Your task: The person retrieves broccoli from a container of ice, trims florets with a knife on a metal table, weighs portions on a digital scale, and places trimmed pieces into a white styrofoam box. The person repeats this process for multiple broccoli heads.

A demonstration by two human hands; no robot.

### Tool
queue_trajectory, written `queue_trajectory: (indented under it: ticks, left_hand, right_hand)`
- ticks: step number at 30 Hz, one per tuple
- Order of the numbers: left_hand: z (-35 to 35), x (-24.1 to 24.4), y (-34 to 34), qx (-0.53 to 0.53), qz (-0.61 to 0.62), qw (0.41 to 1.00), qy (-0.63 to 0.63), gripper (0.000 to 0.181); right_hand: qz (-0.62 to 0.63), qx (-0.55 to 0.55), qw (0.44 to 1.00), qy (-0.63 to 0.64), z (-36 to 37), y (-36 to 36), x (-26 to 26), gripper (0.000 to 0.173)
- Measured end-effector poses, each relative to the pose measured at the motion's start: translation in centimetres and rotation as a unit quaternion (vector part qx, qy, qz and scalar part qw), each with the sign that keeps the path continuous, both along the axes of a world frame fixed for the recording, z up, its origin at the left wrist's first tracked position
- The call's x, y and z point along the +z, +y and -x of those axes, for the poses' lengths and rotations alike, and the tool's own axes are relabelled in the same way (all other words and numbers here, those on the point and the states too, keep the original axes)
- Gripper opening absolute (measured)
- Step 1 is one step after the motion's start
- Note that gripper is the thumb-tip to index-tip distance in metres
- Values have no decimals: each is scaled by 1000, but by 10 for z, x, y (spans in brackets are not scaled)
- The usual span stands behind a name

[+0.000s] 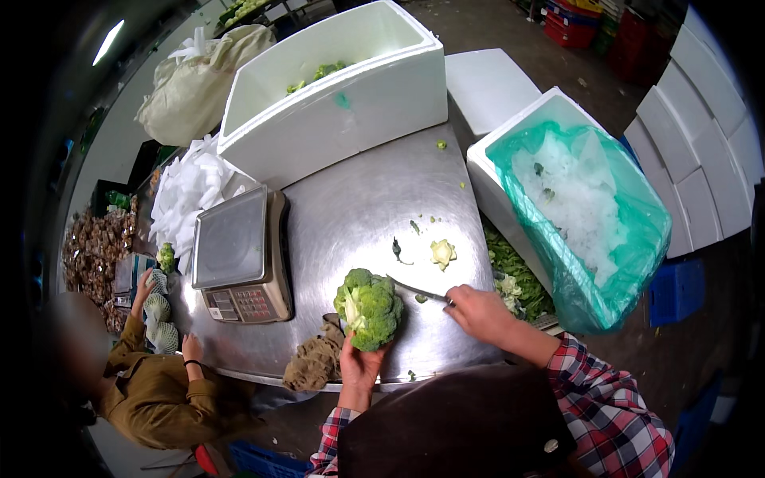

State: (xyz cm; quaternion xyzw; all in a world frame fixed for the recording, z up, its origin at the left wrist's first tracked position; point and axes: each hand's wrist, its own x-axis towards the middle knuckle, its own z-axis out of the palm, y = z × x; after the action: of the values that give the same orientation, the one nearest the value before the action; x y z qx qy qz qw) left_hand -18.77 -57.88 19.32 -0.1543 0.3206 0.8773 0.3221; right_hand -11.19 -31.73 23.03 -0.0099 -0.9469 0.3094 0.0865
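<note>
My left hand (pixel 362 365) holds a head of broccoli (pixel 375 308) from below, over the near part of the stainless steel table (pixel 358 203). In my right hand (pixel 478 313) is the handle of a knife (pixel 412 285), whose blade points left toward the broccoli's upper side. Whether blade and broccoli touch, I cannot tell. Beyond the knife lie a pale cut piece of stem (pixel 443 254), a dark green leaf (pixel 397 248) and small green scraps. A crumpled brown cloth (pixel 314 361) rests at the table's near edge, left of my left hand.
Left stands a digital scale (pixel 239 251) beside white foam netting (pixel 191 185). A foam box (pixel 340 113) with broccoli is at the back. On the right, another foam box (pixel 508 197) holds ice in a green plastic bag (pixel 633 221), above a crate of leaves (pixel 520 269). A co-worker (pixel 161 394) is at left.
</note>
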Motion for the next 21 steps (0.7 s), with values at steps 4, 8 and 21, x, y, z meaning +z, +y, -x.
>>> queue_trajectory:
  ticks: [4,8,21]
  left_hand:
    - [5,-4,2,13,29,999,3,52]
    - [8,4,-8,33,141,988,60,57]
    - [47,-11,-11,-46,348,900,259,59]
  right_hand:
    - [-15,54,998,-6,-1,-3,-1,17]
    - [146,-89,972,-158,16,32,-11,23]
    - [571,-17,667,-478,-19,57,-38,24]
